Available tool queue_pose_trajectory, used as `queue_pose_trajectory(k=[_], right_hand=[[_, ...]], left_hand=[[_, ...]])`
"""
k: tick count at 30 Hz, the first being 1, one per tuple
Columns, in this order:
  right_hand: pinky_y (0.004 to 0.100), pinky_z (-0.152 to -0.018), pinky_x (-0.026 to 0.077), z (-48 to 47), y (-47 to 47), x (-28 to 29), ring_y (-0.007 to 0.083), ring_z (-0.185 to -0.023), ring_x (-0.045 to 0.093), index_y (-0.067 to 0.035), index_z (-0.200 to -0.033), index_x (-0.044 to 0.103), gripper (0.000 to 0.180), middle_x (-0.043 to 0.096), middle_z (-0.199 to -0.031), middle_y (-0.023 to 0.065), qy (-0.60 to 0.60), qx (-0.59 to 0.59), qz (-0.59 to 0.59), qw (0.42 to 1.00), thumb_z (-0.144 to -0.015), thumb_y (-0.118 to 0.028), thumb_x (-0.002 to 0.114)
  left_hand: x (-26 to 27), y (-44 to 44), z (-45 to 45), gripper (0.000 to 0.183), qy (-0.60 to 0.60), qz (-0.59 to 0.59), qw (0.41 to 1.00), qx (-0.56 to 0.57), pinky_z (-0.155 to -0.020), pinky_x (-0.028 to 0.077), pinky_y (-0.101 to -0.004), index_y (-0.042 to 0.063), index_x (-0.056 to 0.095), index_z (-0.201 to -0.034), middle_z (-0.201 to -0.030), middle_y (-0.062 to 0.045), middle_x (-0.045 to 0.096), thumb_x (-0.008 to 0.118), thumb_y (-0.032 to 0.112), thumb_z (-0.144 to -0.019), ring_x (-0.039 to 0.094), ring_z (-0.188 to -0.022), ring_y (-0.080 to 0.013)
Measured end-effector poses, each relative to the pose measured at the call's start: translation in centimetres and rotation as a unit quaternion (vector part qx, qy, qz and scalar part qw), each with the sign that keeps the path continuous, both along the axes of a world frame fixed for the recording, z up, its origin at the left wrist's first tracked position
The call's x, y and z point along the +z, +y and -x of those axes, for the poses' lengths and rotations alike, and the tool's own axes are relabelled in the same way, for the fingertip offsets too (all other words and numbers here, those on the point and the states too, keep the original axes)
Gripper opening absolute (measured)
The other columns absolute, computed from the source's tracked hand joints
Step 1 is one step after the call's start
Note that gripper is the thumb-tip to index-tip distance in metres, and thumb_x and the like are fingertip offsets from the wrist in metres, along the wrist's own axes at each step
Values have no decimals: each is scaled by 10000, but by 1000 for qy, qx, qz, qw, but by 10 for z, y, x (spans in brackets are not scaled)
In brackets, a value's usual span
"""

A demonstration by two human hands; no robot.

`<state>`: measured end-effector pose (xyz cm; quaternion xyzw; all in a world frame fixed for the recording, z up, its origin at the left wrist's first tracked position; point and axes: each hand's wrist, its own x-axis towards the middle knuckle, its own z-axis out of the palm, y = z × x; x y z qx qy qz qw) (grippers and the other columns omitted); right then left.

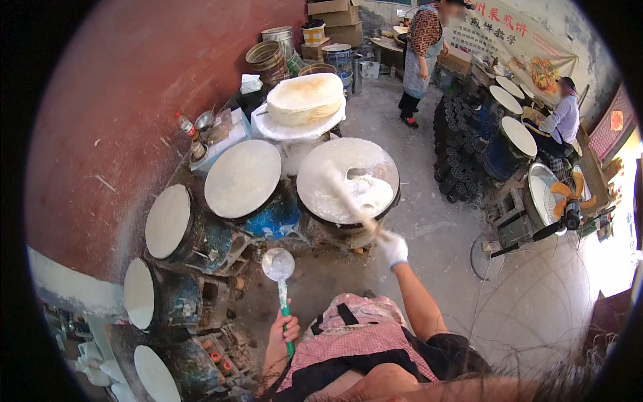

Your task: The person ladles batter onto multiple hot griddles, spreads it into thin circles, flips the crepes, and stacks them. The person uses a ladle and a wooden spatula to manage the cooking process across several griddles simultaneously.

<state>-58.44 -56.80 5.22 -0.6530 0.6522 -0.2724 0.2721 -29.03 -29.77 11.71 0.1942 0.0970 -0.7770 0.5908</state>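
Note:
My left hand (284, 331), bare, grips the green handle of a metal ladle (278, 266) held upright before me. A white glove covers my right hand (393, 248), closed around a long wooden spreader (351, 201), blurred at its far end. The spreader reaches over a round griddle (321, 156) coated with pale batter (374, 193), which lies wet and heaped on its right part, beside a dark bare patch. Left of it stands another round griddle (243, 178) covered with a pale sheet. Behind them rises a stack of thin flatbreads (305, 98) on a white cloth.
Several more covered griddles, one a griddle at the left (168, 221), curve along the red wall. Stacked coal briquettes (454, 145) and a standing fan (571, 213) are at the right. One person (424, 50) stands farther back; another person (562, 115) sits by other griddles.

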Motion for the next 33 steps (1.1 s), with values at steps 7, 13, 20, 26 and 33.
queue_pose_trajectory(k=[7,13,20,26,33], right_hand=[[354,-678,478,77,-27,-15,303,-774,618,-145,-947,659,274,628,-820,153,-3,-37,39,999,-784,-343,564],[347,-692,487,52,17,-15,270,-794,624,-157,-932,670,257,635,-851,128,51,44,-13,998,-776,-343,585],[332,-749,475,65,-142,-32,278,-855,617,-99,-970,649,281,627,-925,146,-55,-25,19,998,-776,-292,584],[284,-722,478,48,-190,-10,188,-784,638,-10,-969,638,343,650,-899,157,-163,-56,-56,983,-752,-276,630],[271,-555,449,18,-105,-14,128,-593,581,-46,-958,661,279,653,-734,96,-241,-60,-148,957,-752,-234,642]], left_hand=[[3,-11,0,471,-33,-9,999,-29,-358,347,-244,241,314,-1336,-639,-51,414,369,58,-906,355,-427,-105],[-5,-35,20,470,-37,-23,998,-42,-362,352,-243,230,306,-1341,-630,-39,399,364,66,-905,364,-433,-105],[2,-47,51,469,-18,-48,999,1,-366,352,-229,210,299,-1350,-618,-32,416,354,50,-912,375,-424,-102],[22,-38,58,496,-85,-89,992,24,-312,286,-213,250,326,-1318,-599,-17,363,379,36,-874,319,-393,-74],[0,-36,30,442,-38,-91,995,-1,-346,334,-226,244,308,-1336,-617,-25,409,342,82,-926,359,-412,-91]])
